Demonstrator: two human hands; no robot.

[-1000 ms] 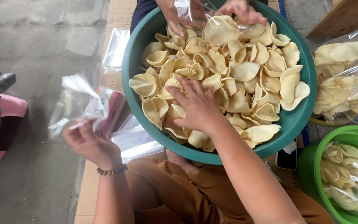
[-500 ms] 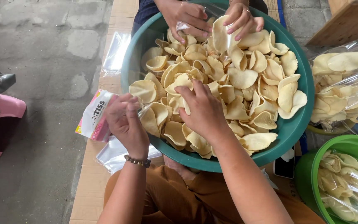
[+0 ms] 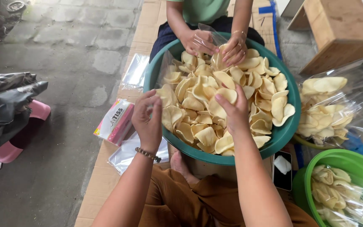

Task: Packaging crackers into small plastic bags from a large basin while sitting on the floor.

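Crackers (image 3: 215, 90) fill the basin (image 3: 288, 126), where the right hand (image 3: 234, 110) grasps one in its fingers and the left hand (image 3: 148, 120) pinches a clear bag (image 3: 164, 69).

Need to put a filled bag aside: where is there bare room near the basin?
Bare cardboard lies near left, below the flat clear bags and tissue pack. The concrete floor further left is open too. Right of the teal basin is crowded: filled cracker bags, phone, green bucket.
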